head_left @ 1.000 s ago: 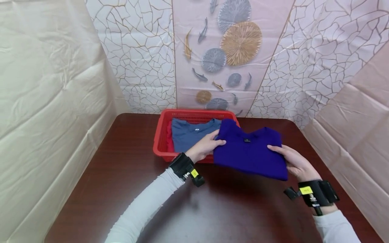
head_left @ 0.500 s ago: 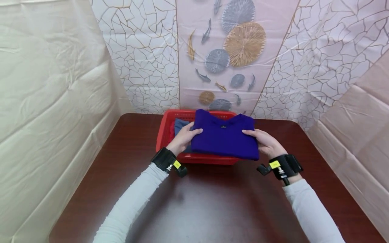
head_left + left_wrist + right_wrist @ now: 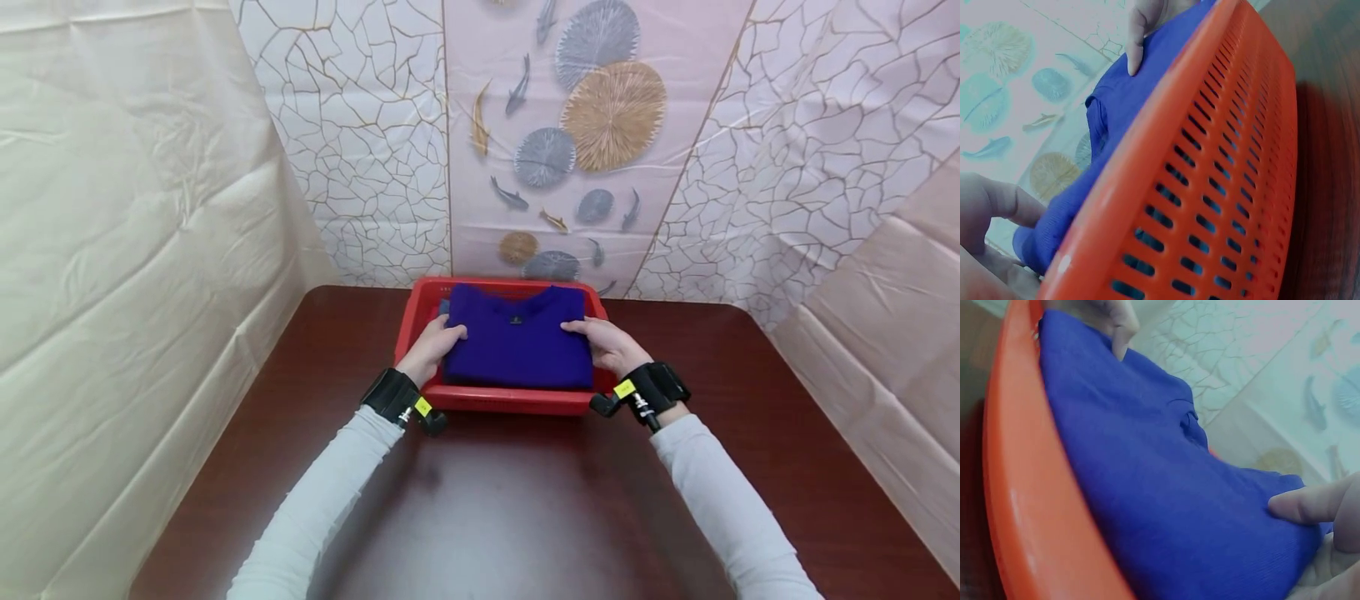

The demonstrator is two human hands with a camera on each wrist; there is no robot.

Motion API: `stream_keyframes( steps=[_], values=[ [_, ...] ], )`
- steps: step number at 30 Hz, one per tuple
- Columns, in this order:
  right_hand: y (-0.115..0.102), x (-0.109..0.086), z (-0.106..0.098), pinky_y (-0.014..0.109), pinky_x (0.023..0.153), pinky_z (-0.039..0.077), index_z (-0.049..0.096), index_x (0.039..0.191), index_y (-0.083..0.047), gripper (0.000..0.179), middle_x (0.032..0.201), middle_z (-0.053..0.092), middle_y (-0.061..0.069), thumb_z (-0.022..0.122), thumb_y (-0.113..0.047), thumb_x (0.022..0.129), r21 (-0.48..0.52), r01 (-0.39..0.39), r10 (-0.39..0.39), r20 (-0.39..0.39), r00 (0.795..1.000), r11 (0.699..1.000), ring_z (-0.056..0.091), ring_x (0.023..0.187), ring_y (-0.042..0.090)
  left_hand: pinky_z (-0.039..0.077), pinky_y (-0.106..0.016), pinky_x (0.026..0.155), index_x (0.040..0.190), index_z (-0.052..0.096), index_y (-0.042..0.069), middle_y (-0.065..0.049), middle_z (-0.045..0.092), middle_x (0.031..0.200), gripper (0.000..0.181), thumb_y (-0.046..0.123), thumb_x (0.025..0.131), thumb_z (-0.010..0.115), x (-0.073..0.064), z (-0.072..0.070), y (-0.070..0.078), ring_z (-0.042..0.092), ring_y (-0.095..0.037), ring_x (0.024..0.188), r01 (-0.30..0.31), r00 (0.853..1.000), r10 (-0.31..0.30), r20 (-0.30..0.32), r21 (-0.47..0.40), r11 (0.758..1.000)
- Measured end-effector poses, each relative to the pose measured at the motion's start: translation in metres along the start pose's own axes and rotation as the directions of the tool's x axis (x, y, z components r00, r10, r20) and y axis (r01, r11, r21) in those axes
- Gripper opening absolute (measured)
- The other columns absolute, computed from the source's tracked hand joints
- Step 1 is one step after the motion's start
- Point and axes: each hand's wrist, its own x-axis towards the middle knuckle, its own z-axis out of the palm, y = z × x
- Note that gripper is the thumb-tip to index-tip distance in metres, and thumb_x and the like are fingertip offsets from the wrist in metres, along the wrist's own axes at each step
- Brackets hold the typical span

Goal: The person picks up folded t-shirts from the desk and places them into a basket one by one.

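Note:
A folded purple-blue shirt [image 3: 517, 350] with a dark neck label lies level within the rim of a red plastic basket [image 3: 517, 402]. At its left edge my left hand [image 3: 431, 346] pinches the cloth, thumb on top and fingers beneath. On the opposite edge my right hand [image 3: 609, 343] grips it the same way. In the left wrist view the shirt [image 3: 1129, 94] shows above the slotted basket wall [image 3: 1210, 175]. From the right wrist, the thumb [image 3: 1304, 503] presses on the cloth. A sliver of blue-grey cloth [image 3: 444, 307] shows at the left; most of it is hidden under the shirt.
The basket stands at the back of a dark red-brown table [image 3: 517, 500], close to a patterned backdrop [image 3: 375, 167]. Beige cloth [image 3: 150, 250] hangs along the left side, and pinkish cloth [image 3: 892, 333] along the right.
Both hands have carried the purple-blue shirt leftward from the basket's right side and lowered it into the basket. It now covers the blue-grey garment.

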Motion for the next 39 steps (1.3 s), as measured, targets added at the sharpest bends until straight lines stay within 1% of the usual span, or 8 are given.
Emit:
stream_keyframes(
  steps=[13, 17, 20, 22, 25, 27, 32, 39],
  values=[
    [0.014, 0.008, 0.008, 0.044, 0.101, 0.037, 0.013, 0.15, -0.014, 0.065, 0.136, 0.041, 0.018, 0.046, -0.012, 0.094, -0.375, 0.131, -0.176, -0.087, 0.981, 0.918, 0.05, 0.092, 0.017, 0.04, -0.051, 0.1, 0.147, 0.015, 0.002, -0.02, 0.033, 0.144, 0.067, 0.007, 0.086, 0.045, -0.004, -0.01, -0.005, 0.043, -0.031, 0.118, -0.018, 0.999, 0.023, -0.046, 0.105, 0.994],
    [0.021, 0.0, 0.012, 0.055, 0.104, 0.033, 0.026, 0.146, -0.011, 0.062, 0.145, 0.032, 0.024, 0.054, -0.018, 0.091, -0.855, 0.274, -0.455, 0.051, 0.889, 0.441, 0.035, 0.128, 0.034, 0.041, -0.049, 0.097, 0.14, 0.035, 0.006, -0.02, 0.046, 0.135, 0.056, 0.012, 0.087, 0.051, -0.01, -0.015, 0.0, 0.046, -0.028, 0.116, -0.209, 0.952, 0.281, -0.122, 0.412, 0.887],
    [0.026, -0.005, 0.014, 0.06, 0.105, 0.028, 0.035, 0.143, -0.015, 0.062, 0.148, 0.028, 0.025, 0.061, -0.024, 0.088, -0.935, 0.34, -0.524, 0.239, 0.817, 0.103, 0.022, 0.134, 0.04, 0.038, -0.049, 0.1, 0.132, 0.051, 0.01, -0.019, 0.051, 0.132, 0.048, 0.012, 0.085, 0.057, -0.011, -0.017, 0.003, 0.045, -0.028, 0.12, -0.36, 0.887, 0.461, 0.031, 0.672, 0.648],
    [0.029, -0.006, 0.016, 0.063, 0.105, 0.026, 0.039, 0.142, -0.019, 0.061, 0.15, 0.024, 0.025, 0.062, -0.029, 0.087, -0.916, 0.4, -0.471, 0.34, 0.814, 0.03, 0.017, 0.134, 0.043, 0.034, -0.05, 0.105, 0.131, 0.053, 0.011, -0.02, 0.047, 0.137, 0.047, 0.015, 0.085, 0.061, -0.01, -0.018, 0.002, 0.039, -0.032, 0.126, -0.448, 0.859, 0.462, 0.221, 0.761, 0.468],
    [0.034, -0.005, 0.018, 0.065, 0.102, 0.028, 0.04, 0.142, -0.022, 0.061, 0.15, 0.023, 0.025, 0.06, -0.036, 0.087, -0.908, 0.418, -0.344, 0.387, 0.856, 0.018, 0.017, 0.134, 0.045, 0.024, -0.053, 0.111, 0.134, 0.05, 0.011, -0.024, 0.038, 0.143, 0.052, 0.023, 0.086, 0.063, -0.008, -0.015, -0.002, 0.028, -0.039, 0.132, -0.527, 0.84, 0.322, 0.438, 0.801, 0.285],
    [0.037, -0.005, 0.019, 0.065, 0.101, 0.029, 0.04, 0.141, -0.023, 0.06, 0.15, 0.023, 0.025, 0.059, -0.038, 0.086, -0.92, 0.392, -0.278, 0.369, 0.887, 0.027, 0.02, 0.133, 0.044, 0.022, -0.054, 0.111, 0.137, 0.047, 0.014, -0.024, 0.034, 0.145, 0.054, 0.029, 0.087, 0.062, -0.008, -0.012, -0.006, 0.023, -0.041, 0.133, -0.508, 0.859, 0.202, 0.469, 0.827, 0.24],
    [0.041, -0.003, 0.022, 0.066, 0.103, 0.025, 0.04, 0.141, -0.027, 0.06, 0.151, 0.021, 0.023, 0.059, -0.04, 0.085, -0.943, 0.325, -0.182, 0.307, 0.934, 0.074, 0.025, 0.132, 0.043, 0.022, -0.056, 0.11, 0.14, 0.042, 0.025, -0.019, 0.024, 0.151, 0.057, 0.038, 0.088, 0.058, -0.007, -0.007, -0.014, 0.015, -0.037, 0.137, -0.39, 0.916, 0.008, 0.402, 0.883, 0.26],
    [0.04, 0.003, 0.026, 0.066, 0.104, 0.024, 0.045, 0.138, -0.027, 0.059, 0.15, 0.023, 0.023, 0.063, -0.039, 0.083, -0.945, 0.312, -0.214, 0.285, 0.934, 0.101, 0.025, 0.131, 0.043, 0.026, -0.054, 0.109, 0.137, 0.046, 0.025, -0.016, 0.031, 0.149, 0.053, 0.037, 0.088, 0.059, -0.004, -0.015, -0.01, 0.023, -0.034, 0.135, -0.405, 0.908, 0.01, 0.419, 0.872, 0.276]
  ],
)
